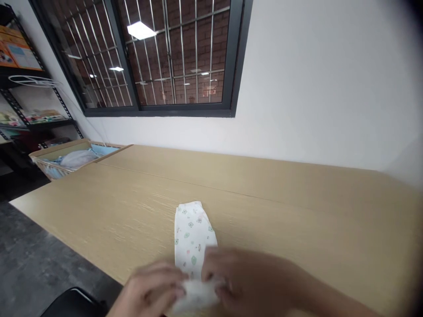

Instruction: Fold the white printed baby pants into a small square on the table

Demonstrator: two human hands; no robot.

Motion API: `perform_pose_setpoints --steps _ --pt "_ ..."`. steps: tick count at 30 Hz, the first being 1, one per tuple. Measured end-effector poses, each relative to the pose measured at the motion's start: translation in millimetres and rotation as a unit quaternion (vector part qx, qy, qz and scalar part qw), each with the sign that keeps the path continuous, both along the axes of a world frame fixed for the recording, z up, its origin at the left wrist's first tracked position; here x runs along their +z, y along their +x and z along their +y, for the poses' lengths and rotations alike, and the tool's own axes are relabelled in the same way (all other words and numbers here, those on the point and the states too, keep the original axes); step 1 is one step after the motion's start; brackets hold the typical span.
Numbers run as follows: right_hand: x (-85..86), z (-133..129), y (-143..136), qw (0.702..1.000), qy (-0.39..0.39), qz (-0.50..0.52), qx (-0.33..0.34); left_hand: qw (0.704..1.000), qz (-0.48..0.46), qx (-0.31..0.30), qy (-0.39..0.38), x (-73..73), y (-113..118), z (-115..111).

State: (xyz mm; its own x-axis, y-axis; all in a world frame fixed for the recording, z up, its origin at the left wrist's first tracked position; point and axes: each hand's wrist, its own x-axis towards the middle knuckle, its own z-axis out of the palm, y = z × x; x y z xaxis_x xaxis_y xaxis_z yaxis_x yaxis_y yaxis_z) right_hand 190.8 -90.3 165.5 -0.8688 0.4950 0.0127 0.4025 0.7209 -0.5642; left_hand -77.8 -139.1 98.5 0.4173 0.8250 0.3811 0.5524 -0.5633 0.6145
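Note:
A narrow strip of white cloth [192,235] with a small green and grey print lies lengthwise on the wooden table [280,211]. It looks like a folded baby garment, but its exact kind is unclear. My left hand [150,286] has its fingers closed on the left side of the near end. On the right side, my right hand [238,275] pinches the same end between thumb and fingers. That near part appears raised or bunched, and it is smeared by motion. The far end rests flat on the tabletop, with a rounded right edge.
A wooden crib [41,155] with light blue and white bedding adjoins the table's far left end. Black shelving [62,105] with boxes stands behind it. A black chair [74,303] sits at the lower left. A barred window [175,53] is in the white wall.

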Motion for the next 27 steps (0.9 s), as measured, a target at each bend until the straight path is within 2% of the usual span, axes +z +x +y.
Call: perform_pose_setpoints --steps 2,4,6,9,11,13,16,19,21,24,27 --pt "6.7 32 -7 0.998 0.007 0.031 -0.047 0.999 -0.029 0.041 0.0 14.0 -3 31" --pt "-4.6 67 -15 0.993 0.013 0.055 -0.105 0.995 -0.038 0.086 0.015 16.3 0 65" --pt "-25.6 100 -25 0.98 0.03 0.089 -0.174 0.993 -0.014 0.117 0.024 9.0 5 98" --pt "-58.0 137 -38 0.966 0.038 0.097 -0.235 0.987 0.027 0.153 0.04 -9.2 12 140" --pt "-73.6 153 -45 0.963 0.04 0.085 -0.253 0.984 0.039 0.168 0.047 -19.8 15 158" --pt "-83.1 161 -47 0.963 0.046 0.074 -0.256 0.981 0.048 0.178 0.057 -26.3 18 164" --pt "-86.1 159 -47 0.962 0.068 0.074 -0.255 0.978 0.054 0.184 0.082 -28.7 27 148" --pt "-76.3 138 -47 0.955 0.14 0.084 -0.246 0.975 0.073 0.161 0.134 -31.0 43 102" --pt "-66.6 115 -50 0.964 0.165 0.085 -0.191 0.971 0.117 0.135 0.162 -41.1 55 66" --pt "-59.2 77 -57 0.988 0.126 0.082 -0.021 0.949 0.191 0.133 0.211 -76.6 69 26" --pt "-70.3 50 -63 0.987 0.077 0.096 0.104 0.917 0.208 0.179 0.288 -124.1 77 12"
